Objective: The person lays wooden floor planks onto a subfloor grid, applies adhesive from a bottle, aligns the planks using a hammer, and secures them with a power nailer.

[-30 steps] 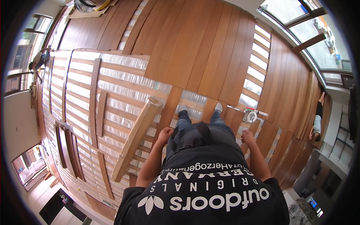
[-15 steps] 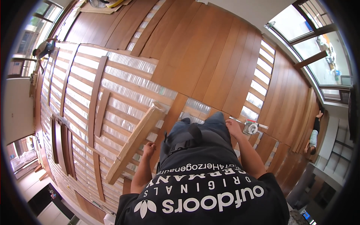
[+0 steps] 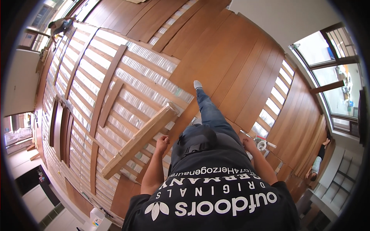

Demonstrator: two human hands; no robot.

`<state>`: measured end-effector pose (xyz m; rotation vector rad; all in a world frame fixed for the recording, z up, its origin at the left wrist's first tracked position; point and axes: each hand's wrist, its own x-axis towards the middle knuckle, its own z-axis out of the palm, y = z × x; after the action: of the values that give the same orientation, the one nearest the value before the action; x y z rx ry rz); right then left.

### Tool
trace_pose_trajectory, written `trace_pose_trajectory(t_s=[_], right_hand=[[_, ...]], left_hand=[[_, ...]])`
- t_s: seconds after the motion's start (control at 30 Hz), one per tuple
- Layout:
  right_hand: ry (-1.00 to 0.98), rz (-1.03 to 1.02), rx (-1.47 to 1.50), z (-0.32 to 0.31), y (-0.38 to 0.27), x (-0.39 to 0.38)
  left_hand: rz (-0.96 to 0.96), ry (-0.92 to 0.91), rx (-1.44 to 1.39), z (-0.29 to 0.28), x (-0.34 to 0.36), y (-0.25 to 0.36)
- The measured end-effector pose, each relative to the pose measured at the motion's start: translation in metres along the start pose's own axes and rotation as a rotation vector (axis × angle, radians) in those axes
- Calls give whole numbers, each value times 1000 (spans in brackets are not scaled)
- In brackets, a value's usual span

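Observation:
My left hand (image 3: pixel 162 143) hangs beside my left hip, fingers curled in with nothing visible in them. Close by it on the left lies a long wrapped bundle of boards (image 3: pixel 140 140), slanting across the wooden battens (image 3: pixel 140 99). My right hand (image 3: pixel 249 144) is at my right thigh, its fingers bent and partly hard to make out; no held thing shows. Just right of it, a coil of white cord or tubing (image 3: pixel 261 145) sits on the floor with a short white tube (image 3: pixel 271 145). One leg, in jeans and a pale sock (image 3: pixel 197 84), is stretched forward onto the laid floorboards (image 3: pixel 219 73).
Silvery sheeting shows between the battens at left, with loose brown planks (image 3: pixel 108 88) across them. An open strip (image 3: pixel 273 104) of battens parts the boards at right. One person (image 3: pixel 61 26) bends at the far left; another (image 3: pixel 317 163) is at the right by shelves.
One leg has swung forward onto the boards. My left hand has risen, and my right hand has drawn back along the thigh. The person at far left has shifted within the view.

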<state>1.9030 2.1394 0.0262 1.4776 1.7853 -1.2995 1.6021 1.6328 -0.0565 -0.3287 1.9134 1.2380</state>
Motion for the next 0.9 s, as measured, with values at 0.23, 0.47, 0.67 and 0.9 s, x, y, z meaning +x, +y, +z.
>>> trace_pose_trajectory(t_s=[0.23,0.47,0.67,0.9], right_hand=[[-25,-56,-17,-1,-43,35],[52,-285,-23,24,-153,15],[27,-529,-221,41,-138,-15],[85,-295,-394,27,-63,-31]], left_hand=[[41,-14,50,3,1,-39],[-129,36,-98,-51,-1,-70],[-53,135,-161,-74,8,-50],[-30,-66,121,-95,11,-38]])
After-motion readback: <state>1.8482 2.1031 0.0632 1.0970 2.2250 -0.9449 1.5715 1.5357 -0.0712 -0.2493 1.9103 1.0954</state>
